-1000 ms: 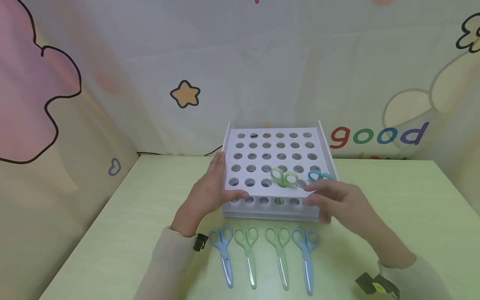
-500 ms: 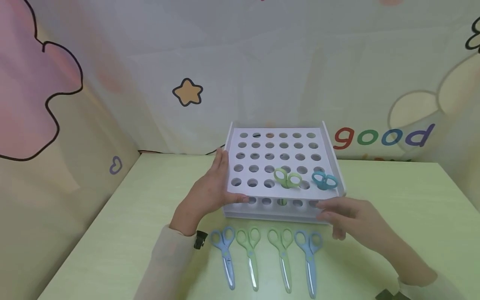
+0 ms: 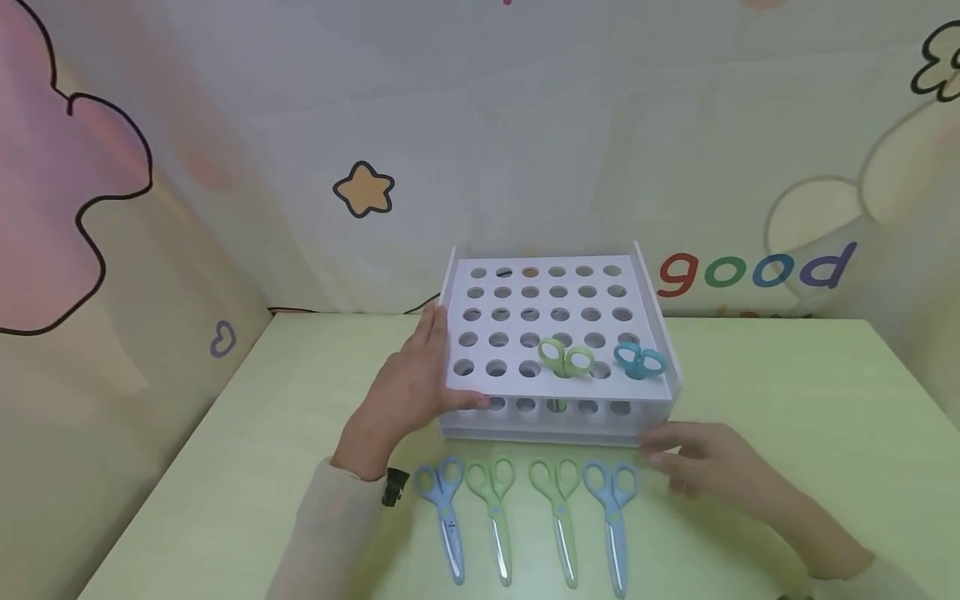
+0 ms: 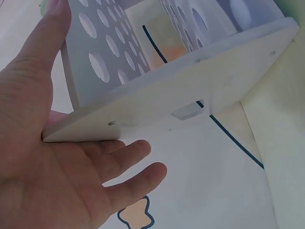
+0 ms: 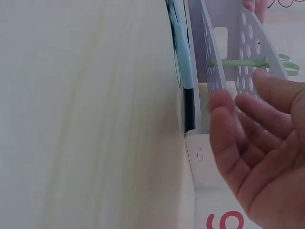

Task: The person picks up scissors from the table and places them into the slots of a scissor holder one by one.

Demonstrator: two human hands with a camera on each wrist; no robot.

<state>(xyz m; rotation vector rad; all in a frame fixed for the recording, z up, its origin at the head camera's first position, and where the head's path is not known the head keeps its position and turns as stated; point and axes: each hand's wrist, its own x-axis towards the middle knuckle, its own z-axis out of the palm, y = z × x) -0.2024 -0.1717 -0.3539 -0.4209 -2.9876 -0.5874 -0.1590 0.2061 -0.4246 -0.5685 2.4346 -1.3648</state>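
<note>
Right hand [image 3: 703,460] drops away empty, leaving teal scissors [image 3: 638,364] apparently seated in the white rack [image 3: 510,386] left hand [image 3: 405,375] grips.

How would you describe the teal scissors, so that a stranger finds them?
On the table stands a white rack with round holes. In its top panel's front row, the rightmost hole holds the teal scissors; the other pair there is green.

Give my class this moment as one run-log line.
left hand grips white perforated rack; right hand empty near rack; in rack: green-handled scissors, teal-handled scissors; pale green table: two blue scissors, two green scissors
</note>
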